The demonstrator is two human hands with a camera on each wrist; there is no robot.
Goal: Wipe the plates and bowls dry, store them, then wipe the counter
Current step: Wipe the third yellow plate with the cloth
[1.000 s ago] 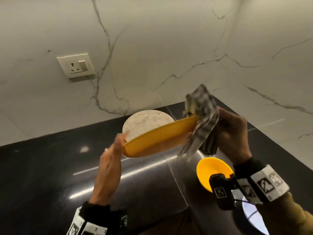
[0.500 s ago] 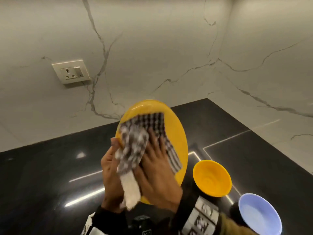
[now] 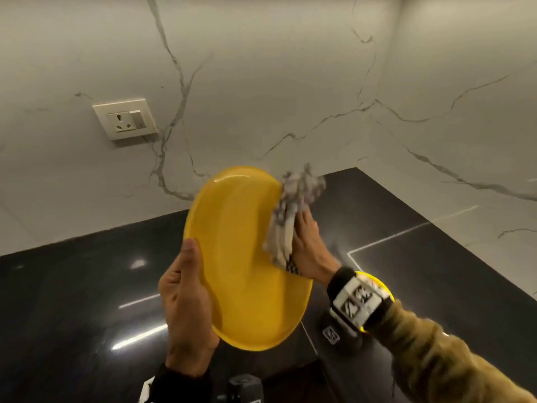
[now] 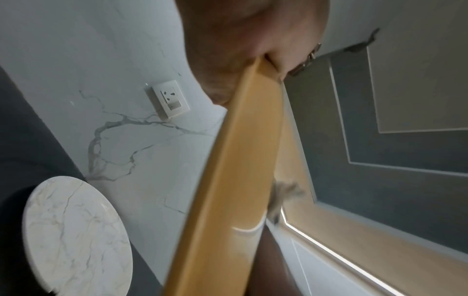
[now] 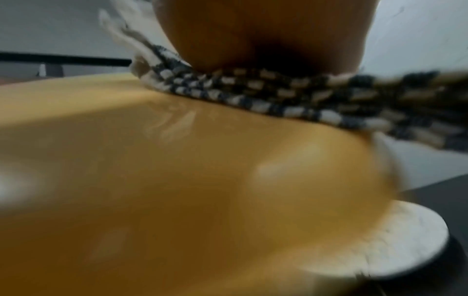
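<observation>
My left hand (image 3: pixel 186 292) grips a yellow plate (image 3: pixel 241 257) by its lower left rim, thumb on the front face, and holds it up tilted above the black counter (image 3: pixel 72 301). My right hand (image 3: pixel 308 248) holds a black-and-white checked cloth (image 3: pixel 290 216) against the plate's right rim, with the cloth bunched past the edge. In the right wrist view the cloth (image 5: pixel 253 96) lies squeezed between my palm and the plate (image 5: pixel 177 180). In the left wrist view the plate (image 4: pixel 235 180) is seen edge-on. A yellow bowl (image 3: pixel 380 283) peeks out behind my right wrist.
A white marble-patterned plate (image 4: pixel 76 230) lies on the counter under the yellow plate, also visible as the marble plate (image 5: pixel 380 240). Marble walls meet in a corner behind; a wall socket (image 3: pixel 125 119) sits at the left. The counter's front edge lies near my body.
The plate turned from nearly flat to face me. My right hand slid the cloth from the plate's middle out to its right rim. The blue bowl has left the view.
</observation>
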